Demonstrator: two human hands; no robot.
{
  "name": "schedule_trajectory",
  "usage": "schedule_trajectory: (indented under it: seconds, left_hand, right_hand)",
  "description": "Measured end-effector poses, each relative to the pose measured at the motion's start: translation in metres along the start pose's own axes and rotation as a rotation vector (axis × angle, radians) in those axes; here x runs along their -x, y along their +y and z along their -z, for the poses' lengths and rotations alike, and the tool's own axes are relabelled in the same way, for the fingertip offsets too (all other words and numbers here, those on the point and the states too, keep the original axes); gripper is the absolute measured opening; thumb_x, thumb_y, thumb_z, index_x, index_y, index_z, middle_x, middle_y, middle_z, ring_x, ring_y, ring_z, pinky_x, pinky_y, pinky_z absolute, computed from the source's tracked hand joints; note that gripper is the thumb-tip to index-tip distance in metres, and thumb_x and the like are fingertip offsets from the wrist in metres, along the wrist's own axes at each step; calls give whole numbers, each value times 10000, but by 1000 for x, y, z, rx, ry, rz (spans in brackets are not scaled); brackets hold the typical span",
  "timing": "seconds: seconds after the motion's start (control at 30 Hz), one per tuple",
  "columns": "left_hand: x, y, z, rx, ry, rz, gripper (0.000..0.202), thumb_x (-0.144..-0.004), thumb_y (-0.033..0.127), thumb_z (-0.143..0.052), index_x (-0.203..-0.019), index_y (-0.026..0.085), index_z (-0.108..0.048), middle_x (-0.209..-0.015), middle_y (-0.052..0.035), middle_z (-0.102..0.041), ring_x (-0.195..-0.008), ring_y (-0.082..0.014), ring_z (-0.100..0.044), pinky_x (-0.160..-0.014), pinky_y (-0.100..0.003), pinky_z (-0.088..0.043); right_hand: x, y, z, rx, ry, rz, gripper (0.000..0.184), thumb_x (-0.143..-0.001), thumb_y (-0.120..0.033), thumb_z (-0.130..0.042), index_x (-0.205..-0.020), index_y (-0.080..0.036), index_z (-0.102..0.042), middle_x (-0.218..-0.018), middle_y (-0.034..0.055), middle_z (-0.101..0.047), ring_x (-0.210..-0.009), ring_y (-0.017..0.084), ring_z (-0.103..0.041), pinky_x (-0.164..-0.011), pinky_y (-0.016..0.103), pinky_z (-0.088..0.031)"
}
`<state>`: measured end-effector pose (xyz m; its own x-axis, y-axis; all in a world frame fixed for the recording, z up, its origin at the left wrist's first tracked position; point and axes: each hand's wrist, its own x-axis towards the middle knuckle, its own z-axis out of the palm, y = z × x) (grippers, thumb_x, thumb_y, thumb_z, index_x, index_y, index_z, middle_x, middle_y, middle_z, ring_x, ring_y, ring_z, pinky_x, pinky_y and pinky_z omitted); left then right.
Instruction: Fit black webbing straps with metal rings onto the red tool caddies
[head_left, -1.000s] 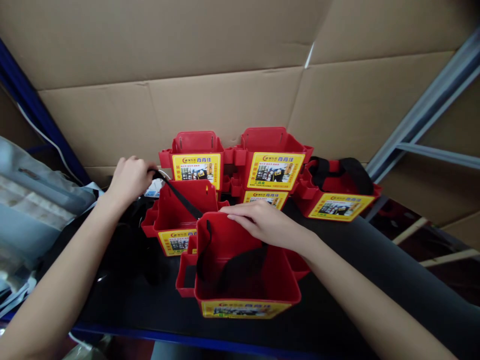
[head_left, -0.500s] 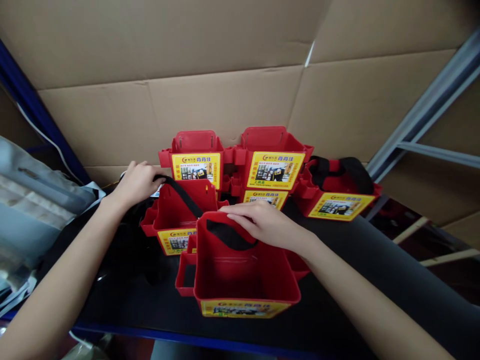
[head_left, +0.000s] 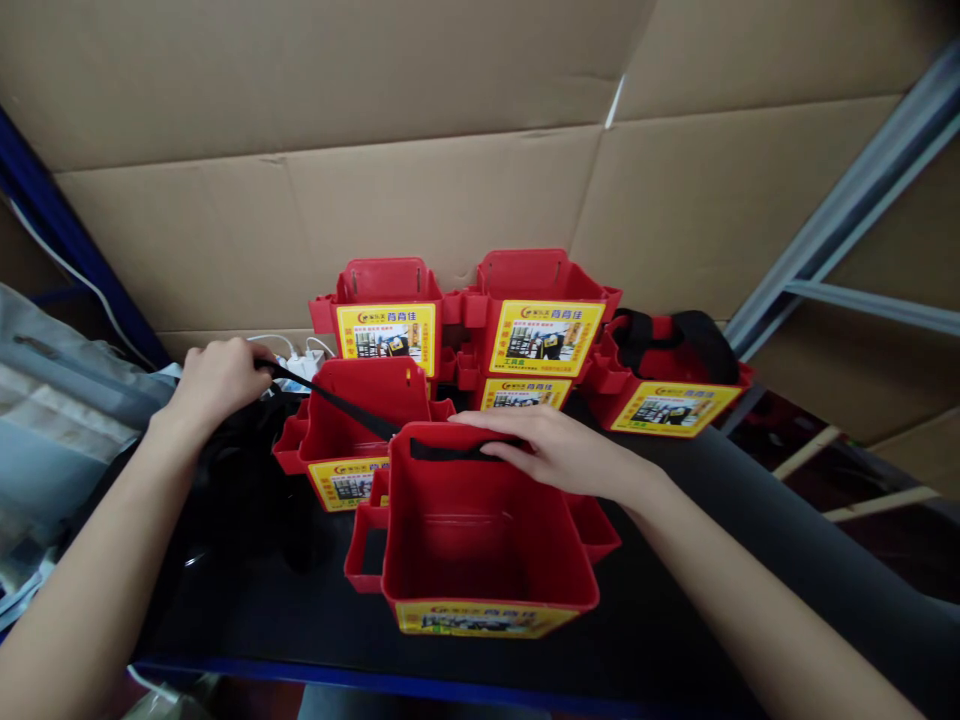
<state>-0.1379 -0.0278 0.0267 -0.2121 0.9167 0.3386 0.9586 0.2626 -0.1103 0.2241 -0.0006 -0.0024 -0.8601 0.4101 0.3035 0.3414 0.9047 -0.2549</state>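
Note:
A red plastic tool box (head_left: 484, 545) with a yellow label stands on the table in front of me. My left hand (head_left: 216, 382) is closed around one end of a black webbing strap (head_left: 334, 400), pulled out to the left of the box. The strap passes behind the back wall and lies nearly flat across its inner face. My right hand (head_left: 541, 445) grips the right part of the back wall, thumb inside over the strap and fingers on the rim and behind it, partly hidden. Behind and to the left, another red box (head_left: 367, 392) sits under the strap.
Stacked red boxes (head_left: 544, 335) stand against the cardboard wall (head_left: 435, 200). To the right, a red box (head_left: 675, 408) holds a coiled black strap (head_left: 675, 345). Black material lies at left, near a white plug strip (head_left: 304, 362). A grey metal frame (head_left: 847, 225) rises at right.
My left hand has moved left and slightly down with the strap end. The loose loop inside the front box has drawn tight against the back wall. My right hand stays on the wall.

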Motion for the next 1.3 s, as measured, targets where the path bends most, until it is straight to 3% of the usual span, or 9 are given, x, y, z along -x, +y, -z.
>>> schedule_trajectory:
  seconds: [0.23, 0.33, 0.43, 0.57, 0.83, 1.03, 1.1, 1.17, 1.3]
  left_hand:
    - [37, 24, -4, 267, 298, 36, 338, -751, 309, -492, -1014, 117, -580, -974, -153, -597, -893, -283, -560, -719, -373, -418]
    - [60, 53, 0, 792, -140, 19, 311, -756, 445, -508, -801, 145, -579, -748, -79, -629, -638, -194, -586, -547, -296, -452]
    - [64, 72, 4, 1200, -541, 71, 408, -723, 521, -548, -880, 144, -558, -918, -117, -637, -708, -205, -614, -466, -269, -471]
    - [50, 80, -2, 1526, -663, 175, 377, -706, 469, -616, -884, 148, -532, -933, -128, -637, -726, -173, -619, -496, -235, -487]
    - [33, 105, -30, 1729, -57, 222, 184, -763, 189, -546, -928, 177, -465, -1020, -81, -574, -942, -183, -606, -781, -297, -518]
    - [0, 48, -6, 1464, 559, 242, 391, -718, 68, -407, -1094, 172, -419, -1186, -82, -460, -875, -166, -618, -581, -236, -508]
    - [-8, 33, 11, 1263, 690, 151, 438, -702, 40, -372, -1114, 179, -422, -1284, -53, -375, -839, -131, -601, -553, -212, -468]
    - [-12, 34, 29, 1035, 649, -116, 443, -682, 13, -342, -1076, 168, -472, -1239, -38, -438, -781, -101, -571, -575, -216, -448]
    - [-10, 82, 52, 588, 105, -841, 446, -601, -36, -342, -923, 170, -573, -964, -28, -600, -818, -130, -548, -726, -256, -432]
  right_hand:
    - [-1, -1, -2, -37, 30, -18, 405, -854, -158, -444, -1246, -255, -475, -1236, -16, -538, -1109, 141, -520, -945, 269, -412]
    - [-2, -1, -2, -53, 25, -23, 415, -847, -148, -449, -1247, -257, -476, -1232, -14, -541, -1110, 146, -519, -940, 275, -416]
    - [-4, -1, -3, -76, 24, -8, 443, -840, -124, -449, -1261, -264, -458, -1244, -24, -531, -1118, 135, -511, -946, 264, -408]
    - [-5, -3, -2, -89, 29, -6, 447, -843, -131, -452, -1270, -263, -451, -1259, -13, -517, -1126, 131, -505, -959, 268, -402]
    - [-6, -8, -4, -106, 19, 11, 460, -845, -127, -447, -1283, -268, -436, -1280, 1, -495, -1150, 145, -486, -983, 305, -386]
    - [-4, -7, -5, -110, 21, 2, 417, -860, -146, -429, -1265, -246, -460, -1270, 2, -508, -1152, 137, -480, -984, 281, -377]
    - [-4, -8, -4, -109, 9, 4, 393, -865, -174, -434, -1252, -235, -471, -1261, 7, -516, -1147, 136, -483, -980, 274, -379]
    - [-7, -11, 0, -103, -17, 15, 375, -868, -243, -451, -1242, -231, -477, -1233, 18, -537, -1117, 144, -505, -956, 282, -401]
    - [-24, -16, 12, 22, 256, 19, 526, -835, -355, -499, -1318, -204, -358, -1334, 81, -406, -1243, 199, -361, -1012, 371, -341]
